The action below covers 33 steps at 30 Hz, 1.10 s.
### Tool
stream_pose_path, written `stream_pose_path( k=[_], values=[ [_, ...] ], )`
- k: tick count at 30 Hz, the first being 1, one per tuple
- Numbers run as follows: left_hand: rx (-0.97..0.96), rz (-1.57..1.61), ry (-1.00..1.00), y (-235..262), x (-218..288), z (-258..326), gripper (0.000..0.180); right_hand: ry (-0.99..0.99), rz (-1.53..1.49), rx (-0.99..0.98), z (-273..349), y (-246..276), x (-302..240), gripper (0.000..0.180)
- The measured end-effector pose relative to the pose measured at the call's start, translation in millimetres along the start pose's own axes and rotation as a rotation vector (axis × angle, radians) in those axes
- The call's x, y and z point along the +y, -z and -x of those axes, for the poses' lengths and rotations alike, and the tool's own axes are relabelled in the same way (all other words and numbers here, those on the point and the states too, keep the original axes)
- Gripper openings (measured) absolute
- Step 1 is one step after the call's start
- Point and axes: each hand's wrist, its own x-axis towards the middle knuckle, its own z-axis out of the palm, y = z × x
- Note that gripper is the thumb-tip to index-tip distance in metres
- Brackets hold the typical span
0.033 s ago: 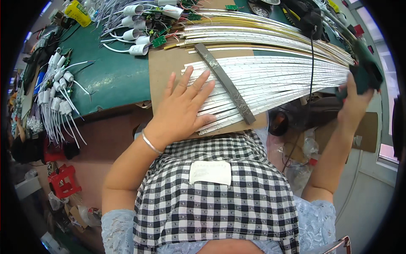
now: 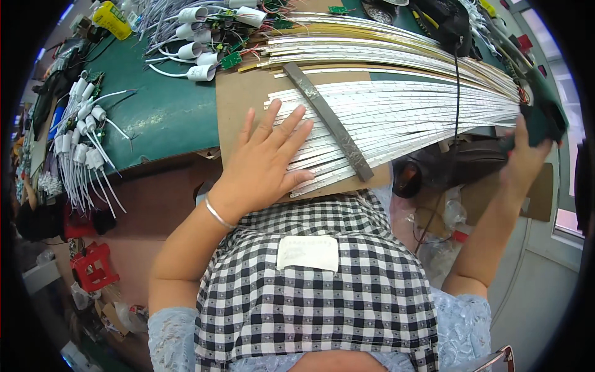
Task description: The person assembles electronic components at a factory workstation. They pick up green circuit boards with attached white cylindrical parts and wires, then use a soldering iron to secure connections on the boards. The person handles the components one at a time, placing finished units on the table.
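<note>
My left hand point(image 2: 263, 158) lies flat with its fingers spread over the near left ends of a fan of silvery LED strips point(image 2: 396, 111). A bracelet circles that wrist. Just right of its fingers, a grey metal bar point(image 2: 328, 121) rests slantwise across the strips, which lie on brown cardboard point(image 2: 235, 102). At the far right, where the strips converge, my right hand point(image 2: 527, 158) is closed around the lower part of a dark green object point(image 2: 545, 121). Blur and that object hide some of its fingers, and the object's kind is unclear.
More white and yellow strips point(image 2: 372, 37) lie behind. White lamp caps with circuit boards point(image 2: 201, 72) sit at the back, and wired white sockets point(image 2: 80, 133) hang over the green table's point(image 2: 155, 124) left edge. A black cable point(image 2: 457, 93) crosses the strips. A red stool point(image 2: 94, 266) stands below left.
My right hand and the dark green object have shifted slightly right and down, away from the strip ends. My left hand stays spread on the strips, with barely any shift.
</note>
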Motion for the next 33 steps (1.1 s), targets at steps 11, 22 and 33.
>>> stream_pose_path(
  k=[11,22,33],
  values=[
    [0.030,-0.002,0.006,10,0,31,0.066,-0.095,0.629,0.224,-60,215,-71,0.037],
    [0.457,1.118,0.649,-42,-22,79,0.066,-0.305,-0.488,-0.059,68,17,-13,0.043],
    [0.435,1.587,0.478,-44,-21,70,0.069,-0.571,-0.750,-0.102,189,-63,19,0.060]
  ],
)
